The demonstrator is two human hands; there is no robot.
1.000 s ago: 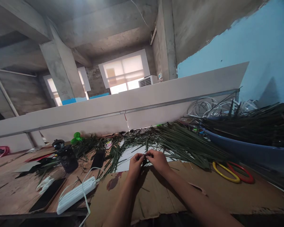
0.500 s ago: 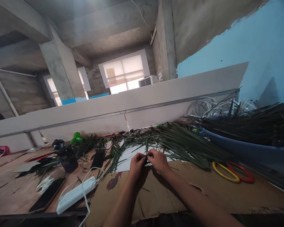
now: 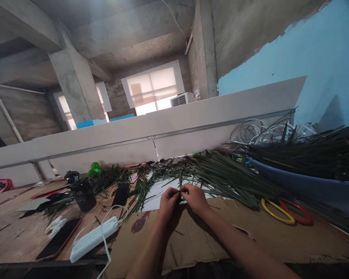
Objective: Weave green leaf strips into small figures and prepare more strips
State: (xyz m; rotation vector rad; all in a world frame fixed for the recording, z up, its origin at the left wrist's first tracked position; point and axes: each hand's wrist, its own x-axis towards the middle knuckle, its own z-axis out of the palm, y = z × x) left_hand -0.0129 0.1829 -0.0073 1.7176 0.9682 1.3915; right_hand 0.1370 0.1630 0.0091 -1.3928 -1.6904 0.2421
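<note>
Left hand [image 3: 168,199]: thumb and forefinger pinched together, other fingers curled in. Right hand [image 3: 195,197]: likewise pinched, its fingertips meeting or nearly meeting those of the left. Both grip a thin green leaf strip [image 3: 180,185], which rises from between the fingertips toward the far side; its held portion is mostly hidden by the fingers. Position of the strip: above the far edge of the cardboard sheet [image 3: 203,240], in front of a white sheet [image 3: 155,195].

Cut leaves [image 3: 229,176] lie heaped on the far side and to the right. At far right, a blue basin [image 3: 305,188] holds more foliage. A yellow loop handle [image 3: 282,222] and a red loop handle [image 3: 304,211] lie side by side, right of the hands. Near left: a white power strip [image 3: 94,239] beside a smartphone [image 3: 59,238].
</note>
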